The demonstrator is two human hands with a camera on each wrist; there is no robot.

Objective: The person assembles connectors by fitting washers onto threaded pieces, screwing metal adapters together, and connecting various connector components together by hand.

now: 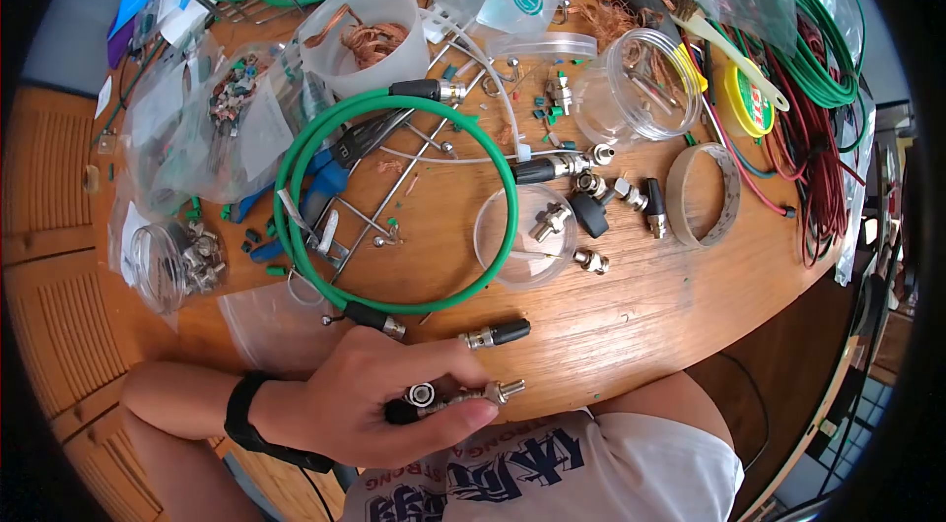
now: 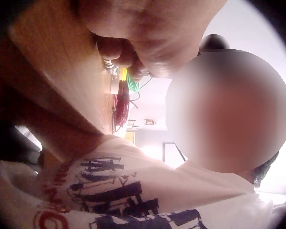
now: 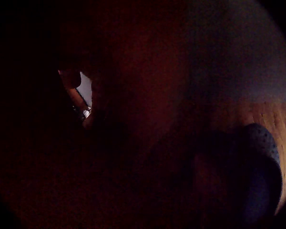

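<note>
In the head view my left hand (image 1: 379, 399), with a black band at the wrist, comes in from the lower left. Thumb and curled fingers grip small metal coaxial connectors; a BNC connector (image 1: 422, 394) sits in the palm and a connector with a narrow tip (image 1: 507, 390) pokes out past the thumb. Just beyond the index finger lies a BNC plug with a black boot (image 1: 501, 333). A coiled green coaxial cable (image 1: 512, 227) has a plug right by the knuckles. Darkness covers most of the right wrist view, and I cannot tell what the right hand does.
A shallow clear lid (image 1: 483, 261) with a connector in it lies mid-table, near loose connectors (image 1: 591, 261) and a tape roll (image 1: 675, 197). Farther back stand a clear jar (image 1: 601, 113) and a tub of copper wire (image 1: 340, 74). The table's front edge borders the person's lap.
</note>
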